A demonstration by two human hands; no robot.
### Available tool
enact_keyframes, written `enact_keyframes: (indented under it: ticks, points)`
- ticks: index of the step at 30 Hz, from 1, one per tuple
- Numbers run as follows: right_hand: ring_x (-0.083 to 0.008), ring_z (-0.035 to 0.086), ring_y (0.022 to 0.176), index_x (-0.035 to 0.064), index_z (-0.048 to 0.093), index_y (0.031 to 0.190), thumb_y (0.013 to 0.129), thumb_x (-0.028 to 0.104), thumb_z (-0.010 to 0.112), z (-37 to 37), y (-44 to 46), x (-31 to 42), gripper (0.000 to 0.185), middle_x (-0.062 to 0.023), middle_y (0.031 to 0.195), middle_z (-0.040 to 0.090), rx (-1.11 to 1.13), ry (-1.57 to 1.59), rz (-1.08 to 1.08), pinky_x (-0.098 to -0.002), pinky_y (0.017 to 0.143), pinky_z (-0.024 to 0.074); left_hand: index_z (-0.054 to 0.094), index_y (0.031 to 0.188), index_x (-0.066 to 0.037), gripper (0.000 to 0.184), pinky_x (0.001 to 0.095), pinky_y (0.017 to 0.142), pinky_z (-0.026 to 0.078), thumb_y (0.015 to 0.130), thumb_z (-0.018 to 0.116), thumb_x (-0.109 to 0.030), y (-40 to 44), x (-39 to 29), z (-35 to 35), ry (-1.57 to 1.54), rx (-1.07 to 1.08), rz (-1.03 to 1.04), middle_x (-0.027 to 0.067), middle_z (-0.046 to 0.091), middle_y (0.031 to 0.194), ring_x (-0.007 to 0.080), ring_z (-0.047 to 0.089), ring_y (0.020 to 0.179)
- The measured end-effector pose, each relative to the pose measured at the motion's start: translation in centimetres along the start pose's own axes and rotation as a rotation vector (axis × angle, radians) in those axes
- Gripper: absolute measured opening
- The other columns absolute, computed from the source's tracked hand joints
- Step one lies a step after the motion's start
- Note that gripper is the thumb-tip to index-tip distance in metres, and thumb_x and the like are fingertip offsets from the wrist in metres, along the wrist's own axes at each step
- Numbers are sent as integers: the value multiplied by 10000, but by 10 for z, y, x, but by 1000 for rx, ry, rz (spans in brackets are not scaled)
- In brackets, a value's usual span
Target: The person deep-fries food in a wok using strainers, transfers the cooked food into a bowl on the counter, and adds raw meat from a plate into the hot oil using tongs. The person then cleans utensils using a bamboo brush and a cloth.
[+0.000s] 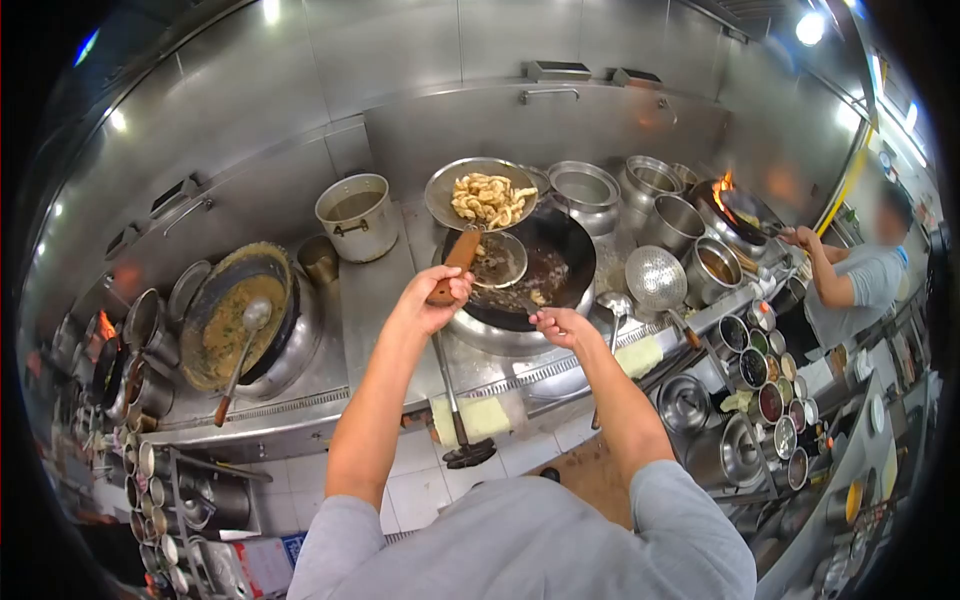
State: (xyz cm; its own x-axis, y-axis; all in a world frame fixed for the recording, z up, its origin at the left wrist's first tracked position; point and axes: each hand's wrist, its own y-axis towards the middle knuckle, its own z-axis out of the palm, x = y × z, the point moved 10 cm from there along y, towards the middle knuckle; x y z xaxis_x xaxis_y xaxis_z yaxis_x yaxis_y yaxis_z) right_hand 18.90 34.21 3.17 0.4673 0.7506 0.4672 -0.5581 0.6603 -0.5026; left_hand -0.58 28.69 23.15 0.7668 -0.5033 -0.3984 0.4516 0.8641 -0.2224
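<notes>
My left hand is closed round the wooden handle of a round strainer. Pale brown fried pieces lie in the strainer, which is above the far left edge of a black wok. My right hand is closed at the wok's near rim, on a thin handle that seems to belong to a small mesh skimmer. That skimmer is over the dark liquid in the wok.
A large pan of brown food with a ladle stands left, a tall pot behind. At right are a perforated ladle, several pots, seasoning bowls, and another person at a flaming wok.
</notes>
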Motion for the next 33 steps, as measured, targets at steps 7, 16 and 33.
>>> enact_keyframes:
  ticks: [7,16,33]
  points:
    - [-36,390,451,-61,493,888,942,70,422,15,-59,25,158,25,584,408,94,8,-95,-158,337,305,346,1072,163,289,218,508,477,854,487,35,3,2,3,-34,62,-30,154,476,873,131,487,620]
    - [-114,473,486,64,271,1421,880,28,465,-76,-118,193,576,-66,754,574,-509,-1041,-467,-268,367,375,399,1036,99,251,231,512,463,837,531,21,-3,-1,8,21,39,39,158,502,897,127,485,639]
    - [-59,396,489,-7,335,1130,889,-46,410,-46,-113,66,255,-95,796,503,-92,-592,104,-186,348,303,362,1066,133,262,215,492,469,867,494,25,-22,7,-2,75,14,130,118,460,856,113,480,643]
